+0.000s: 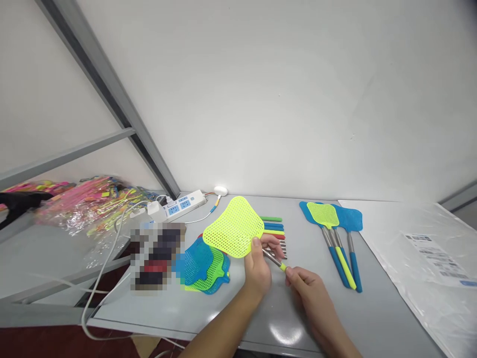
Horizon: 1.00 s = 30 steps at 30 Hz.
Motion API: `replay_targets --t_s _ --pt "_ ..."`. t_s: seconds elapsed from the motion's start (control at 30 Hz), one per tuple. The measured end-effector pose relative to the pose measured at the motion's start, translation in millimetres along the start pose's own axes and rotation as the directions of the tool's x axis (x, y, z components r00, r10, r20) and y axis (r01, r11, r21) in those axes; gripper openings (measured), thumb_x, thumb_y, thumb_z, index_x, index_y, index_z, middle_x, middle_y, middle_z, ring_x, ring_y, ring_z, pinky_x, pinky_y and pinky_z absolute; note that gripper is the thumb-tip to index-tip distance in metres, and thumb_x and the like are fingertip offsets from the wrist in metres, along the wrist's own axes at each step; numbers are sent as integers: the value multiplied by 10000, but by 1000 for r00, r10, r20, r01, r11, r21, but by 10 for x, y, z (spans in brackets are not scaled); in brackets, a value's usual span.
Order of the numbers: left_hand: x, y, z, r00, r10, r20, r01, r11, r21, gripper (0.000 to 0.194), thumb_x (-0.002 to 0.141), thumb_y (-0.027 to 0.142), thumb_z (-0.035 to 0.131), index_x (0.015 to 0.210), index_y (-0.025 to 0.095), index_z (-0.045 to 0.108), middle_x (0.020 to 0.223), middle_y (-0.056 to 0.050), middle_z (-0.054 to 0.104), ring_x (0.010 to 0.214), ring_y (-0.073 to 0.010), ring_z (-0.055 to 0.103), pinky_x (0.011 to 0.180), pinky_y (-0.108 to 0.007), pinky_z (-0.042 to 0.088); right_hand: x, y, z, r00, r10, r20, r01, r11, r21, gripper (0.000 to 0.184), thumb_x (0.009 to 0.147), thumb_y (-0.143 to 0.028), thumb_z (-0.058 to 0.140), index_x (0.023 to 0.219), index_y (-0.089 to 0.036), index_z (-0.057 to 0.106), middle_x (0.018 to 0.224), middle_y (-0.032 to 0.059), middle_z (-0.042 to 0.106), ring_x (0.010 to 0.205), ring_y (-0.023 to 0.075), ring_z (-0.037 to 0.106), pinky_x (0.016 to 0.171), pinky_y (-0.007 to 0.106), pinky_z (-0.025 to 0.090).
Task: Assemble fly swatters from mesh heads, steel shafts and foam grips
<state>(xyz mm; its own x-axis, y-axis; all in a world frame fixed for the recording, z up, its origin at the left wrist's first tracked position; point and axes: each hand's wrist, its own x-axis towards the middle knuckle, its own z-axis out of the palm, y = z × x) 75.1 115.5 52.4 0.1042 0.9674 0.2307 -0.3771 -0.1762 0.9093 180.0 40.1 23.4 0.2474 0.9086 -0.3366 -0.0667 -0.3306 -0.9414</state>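
Over a gray tabletop, your left hand pinches a yellow perforated fly-swatter head at its base while your right hand grips the yellow-sleeved end of a metal rod. Blue and green swatter heads lie stacked to your left; handled fly swatters rest to your right.

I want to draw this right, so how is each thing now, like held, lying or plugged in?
Yellow swatter head: held up
Metal stick: held, slanted
Loose heads: piled
Other sticks: lying side by side
Whole swatters: lying, overlapping
Power strip: plug in
White plastic: lying flat
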Motion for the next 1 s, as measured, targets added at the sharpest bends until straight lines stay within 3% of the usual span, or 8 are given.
replay_targets --t_s 0.17,0.3,0.4,0.57,0.67,0.83,0.9,1.0 --pt "-11 -8 -15 1000 9 -8 -8 999 53 555 976 548 264 814 160 625 601 -44 607 585 -168 576 604 -300 472 17 28 -17 993 85 85 -92 993 79 458 809 -610 583 652 -185 516 469 -97 203 473 74 140 456 244 86" --pt "19 -47 -46 999 -29 -36 32 997 74 538 967 565 295 804 163 614 610 -41 600 598 -166 577 590 -284 459 -8 15 34 996 -83 16 84 988 -126 432 829 -583 556 696 -174 577 527 -63 338 506 88 279 467 219 209" --pt "71 -77 -79 998 -64 -9 64 992 112 530 950 583 344 812 160 633 632 -44 609 609 -160 570 601 -275 449 -57 62 38 962 -272 -26 254 926 -279 378 847 -535 548 930 -177 637 594 -35 488 537 123 412 503 231 324" --pt "96 -58 -98 981 -90 169 63 985 162 525 968 550 314 880 165 660 701 -55 610 648 -173 562 615 -286 444 -174 222 -165 851 -524 24 444 695 -566 325 942 -398 423 1126 -211 616 656 -5 629 531 151 548 536 243 407" --pt "42 -45 -93 919 -52 391 -77 948 309 450 989 465 303 1071 193 653 814 -73 630 744 -197 569 713 -323 444 -248 289 -341 773 -634 23 507 597 -622 316 956 -356 391 1109 -206 624 708 27 678 599 176 630 578 252 450" --pt "-25 -81 -81 686 -41 726 -471 736 486 328 974 339 354 1014 222 658 864 -75 661 782 -217 568 744 -339 403 -255 241 -748 652 -575 -493 163 742 -650 416 944 -471 379 1146 -188 607 843 78 726 656 219 685 576 282 487" --pt "-14 -95 -89 675 -60 735 -495 702 512 312 973 298 349 964 222 652 851 -68 666 770 -212 569 732 -332 396 -197 178 -968 668 -481 -568 -8 759 -651 455 943 -494 367 1236 -204 560 704 31 699 532 215 638 506 285 445" --pt "30 -104 -126 726 -31 687 -472 705 529 282 962 271 378 917 231 653 806 -58 664 758 -216 573 726 -330 397 -62 89 -1246 688 -457 -564 -151 669 -727 460 954 -486 331 1239 -207 560 621 29 659 542 241 626 514 293 398"
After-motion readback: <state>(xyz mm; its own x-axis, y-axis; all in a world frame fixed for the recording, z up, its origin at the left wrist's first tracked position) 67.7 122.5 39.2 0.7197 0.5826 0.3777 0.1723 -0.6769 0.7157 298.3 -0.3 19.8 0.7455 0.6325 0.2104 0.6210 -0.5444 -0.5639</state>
